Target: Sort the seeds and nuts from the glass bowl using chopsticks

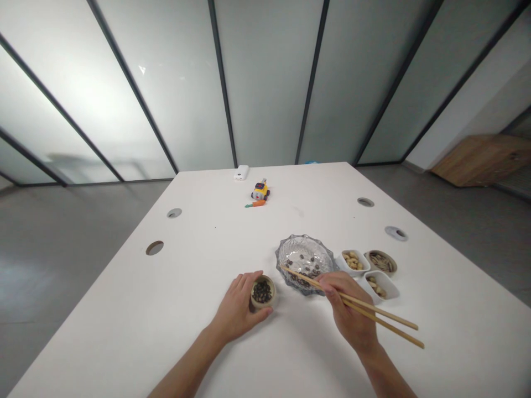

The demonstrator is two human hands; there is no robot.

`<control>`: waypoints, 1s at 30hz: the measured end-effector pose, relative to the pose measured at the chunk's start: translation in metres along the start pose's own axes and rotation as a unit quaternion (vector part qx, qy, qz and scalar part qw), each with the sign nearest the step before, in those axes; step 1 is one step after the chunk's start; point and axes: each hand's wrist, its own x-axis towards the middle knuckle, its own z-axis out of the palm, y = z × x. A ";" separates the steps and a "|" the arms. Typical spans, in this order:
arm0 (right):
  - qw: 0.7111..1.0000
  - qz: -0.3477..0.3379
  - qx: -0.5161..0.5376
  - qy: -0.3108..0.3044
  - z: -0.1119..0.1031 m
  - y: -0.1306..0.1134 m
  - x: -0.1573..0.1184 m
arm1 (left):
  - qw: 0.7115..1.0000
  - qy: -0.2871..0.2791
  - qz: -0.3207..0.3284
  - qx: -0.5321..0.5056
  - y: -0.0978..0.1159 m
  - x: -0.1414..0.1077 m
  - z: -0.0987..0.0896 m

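My left hand [238, 307] is curled around a small round cup [272, 301] that stands on the table. Dark beans or seeds [262, 291] fill the cup. Between the fingers of my right hand [350, 312] is a pair of wooden chopsticks [384, 319]. Their tips reach over a clear scalloped glass bowl [305, 243], close to its left rim. Several dark beans [313, 268] lie scattered in that bowl, thickest toward the near side. Whether the tips pinch a bean is too small to tell.
Right of the glass bowl stand two white dishes of nuts [352, 261], [376, 286] and a round bowl of striped seeds [380, 262]. Farther back are a toy truck [260, 191], a toy carrot [256, 204] and a white device [241, 173]. The white table [199, 260] has several round holes.
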 end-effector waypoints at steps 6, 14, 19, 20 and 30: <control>0.998 -0.018 -0.052 -0.024 0.007 0.017 -0.003 | 1.000 -0.007 -0.003 -0.007 0.000 0.001 0.000; 0.998 0.008 -0.039 -0.041 0.010 0.021 -0.002 | 1.000 -0.009 -0.004 -0.013 0.000 0.001 -0.001; 0.998 0.019 -0.040 -0.049 0.010 0.022 -0.002 | 1.000 -0.008 -0.006 -0.011 0.000 0.000 -0.001; 0.998 0.022 -0.040 -0.050 0.010 0.022 -0.002 | 1.000 -0.007 -0.004 -0.011 0.001 0.000 -0.001; 0.997 0.025 -0.044 -0.063 0.009 0.020 -0.002 | 1.000 -0.002 -0.004 -0.010 0.001 0.000 -0.002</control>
